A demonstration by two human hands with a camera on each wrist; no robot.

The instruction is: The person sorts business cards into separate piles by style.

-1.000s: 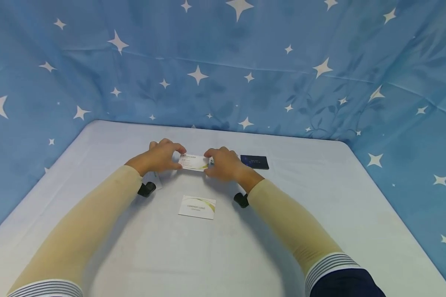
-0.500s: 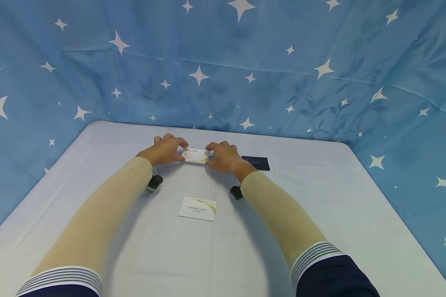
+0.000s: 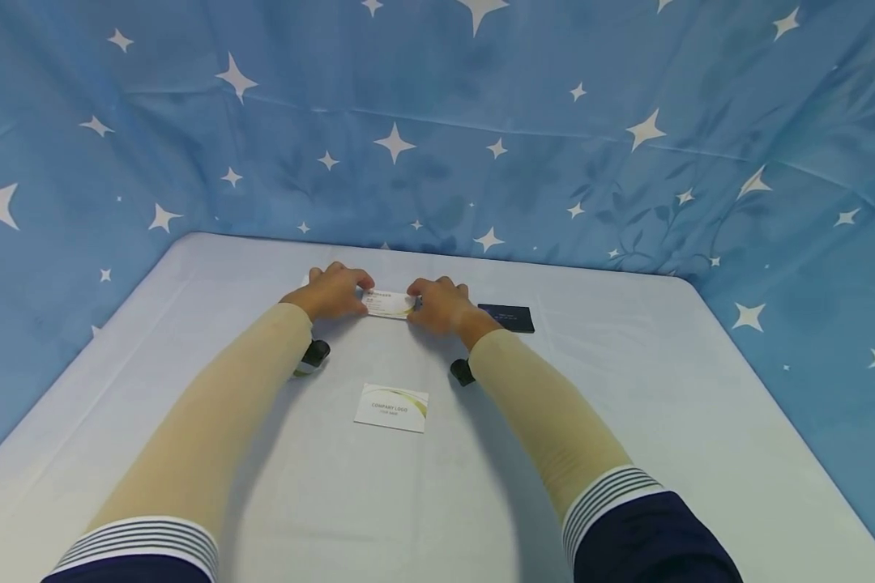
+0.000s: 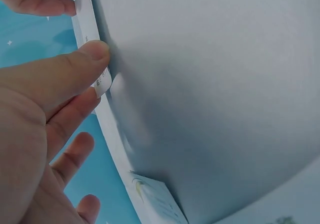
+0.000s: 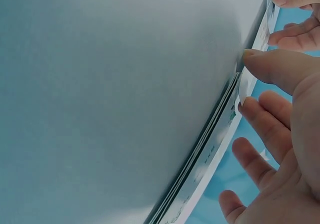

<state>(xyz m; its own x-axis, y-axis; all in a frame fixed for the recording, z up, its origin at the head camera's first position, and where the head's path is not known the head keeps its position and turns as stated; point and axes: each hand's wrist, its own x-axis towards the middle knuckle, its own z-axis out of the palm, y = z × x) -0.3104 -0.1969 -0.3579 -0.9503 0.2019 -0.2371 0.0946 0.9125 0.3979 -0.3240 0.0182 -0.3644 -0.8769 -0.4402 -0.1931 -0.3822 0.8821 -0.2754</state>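
A white business card (image 3: 389, 304) with printed lines and a yellow-green curve is at the table's far side, between both hands. My left hand (image 3: 331, 291) pinches its left end between thumb and finger; the left wrist view shows this thumb (image 4: 95, 52) on the card's face. At the other end, my right hand (image 3: 443, 306) pinches the card likewise. Nearer the person lies a second white card (image 3: 391, 408), reading "COMPANY LOGO". A dark card (image 3: 508, 317) lies to the right, beyond the right hand. In the right wrist view, layered card edges (image 5: 200, 154) show beside that hand.
The table (image 3: 379, 502) has a white cover, and its back edge meets a blue star-patterned curtain (image 3: 437, 121). Another card (image 3: 308, 370) is mostly hidden under the left wrist; the left wrist view shows a pale card (image 4: 157, 199) there.
Both hands have shifted slightly away from the person and the left one also rightward, carrying the pinched card farther back. The other cards have stayed in place on the table.
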